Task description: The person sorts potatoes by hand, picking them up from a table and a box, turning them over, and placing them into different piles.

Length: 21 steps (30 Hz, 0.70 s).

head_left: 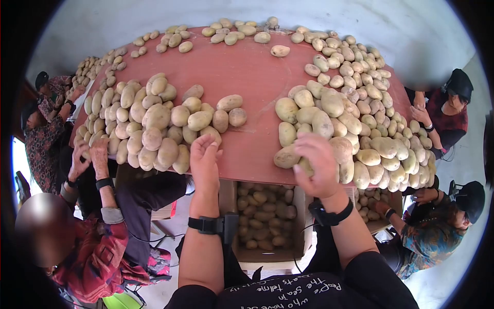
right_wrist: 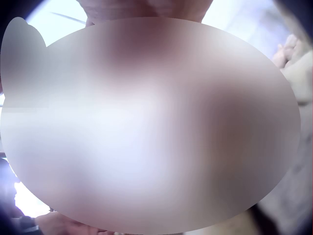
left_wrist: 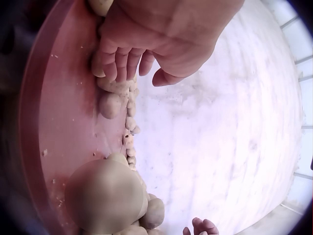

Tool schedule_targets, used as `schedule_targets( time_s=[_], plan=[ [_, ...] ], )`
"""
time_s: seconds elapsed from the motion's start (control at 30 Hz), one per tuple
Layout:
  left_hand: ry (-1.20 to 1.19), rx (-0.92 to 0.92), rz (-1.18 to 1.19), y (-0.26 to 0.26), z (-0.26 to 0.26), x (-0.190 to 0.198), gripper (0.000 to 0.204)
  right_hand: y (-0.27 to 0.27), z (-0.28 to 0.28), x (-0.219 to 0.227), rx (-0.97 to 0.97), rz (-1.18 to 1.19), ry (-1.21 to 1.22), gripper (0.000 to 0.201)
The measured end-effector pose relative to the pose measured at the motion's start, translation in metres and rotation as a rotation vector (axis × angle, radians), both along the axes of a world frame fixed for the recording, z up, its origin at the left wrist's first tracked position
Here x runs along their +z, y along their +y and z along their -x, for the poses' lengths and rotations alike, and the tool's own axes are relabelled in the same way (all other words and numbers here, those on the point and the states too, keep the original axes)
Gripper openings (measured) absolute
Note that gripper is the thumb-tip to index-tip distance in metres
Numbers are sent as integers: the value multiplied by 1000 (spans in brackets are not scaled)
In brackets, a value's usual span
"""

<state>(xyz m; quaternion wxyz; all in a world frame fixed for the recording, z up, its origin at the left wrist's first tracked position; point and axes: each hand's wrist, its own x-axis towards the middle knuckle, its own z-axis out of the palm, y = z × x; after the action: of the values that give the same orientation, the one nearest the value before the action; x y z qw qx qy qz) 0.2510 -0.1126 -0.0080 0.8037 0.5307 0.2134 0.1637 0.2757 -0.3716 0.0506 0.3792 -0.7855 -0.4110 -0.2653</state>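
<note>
Two heaps of potatoes lie on the red table. At the near edge of the left heap [head_left: 157, 117], the left hand [head_left: 205, 164] is raised with loosely bent fingers and nothing in them. The left wrist view shows the same hand [left_wrist: 156, 44] over the tabletop, potatoes beyond its fingertips. Beside the right heap [head_left: 332, 103], the right hand [head_left: 321, 167] has its thumb and fingers around a greenish potato [head_left: 305, 166], partly hidden by the hand. Another potato [head_left: 286, 156] sits just left of it. Blur covers most of the right wrist view, hiding the fingers there.
Below the table edge, a cardboard box [head_left: 298, 226] holds several potatoes, between the wearer's legs. Bare red tabletop [head_left: 257, 149] separates the heaps. More potatoes line the far edge. People sit at both sides, one with hands [head_left: 98, 157] at the left heap; another box [head_left: 378, 225] stands right.
</note>
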Motion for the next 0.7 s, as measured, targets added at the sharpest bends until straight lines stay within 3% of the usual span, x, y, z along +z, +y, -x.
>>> schedule_targets(
  time_s=[0.17,0.23,0.33,0.43,0.57,0.6,0.7],
  plan=[
    [-24,-168,44,-37,12,-13,26,46,10,-22,102,102,73,29],
    [77,-279,127,-58,23,-19,24,56,11,-27,99,99,93,29],
    [66,-373,289,-74,41,-1,27,65,10,-31,63,28,165,29],
    [58,-399,200,-69,48,2,28,80,14,-35,29,-7,254,30],
    [-3,-340,2,-40,44,11,29,110,15,-43,-3,72,325,42],
    [70,-341,94,-30,45,19,31,122,5,-42,-49,132,294,45],
    [-76,-116,99,-18,40,10,31,156,-34,-34,-239,349,401,52]
  ],
)
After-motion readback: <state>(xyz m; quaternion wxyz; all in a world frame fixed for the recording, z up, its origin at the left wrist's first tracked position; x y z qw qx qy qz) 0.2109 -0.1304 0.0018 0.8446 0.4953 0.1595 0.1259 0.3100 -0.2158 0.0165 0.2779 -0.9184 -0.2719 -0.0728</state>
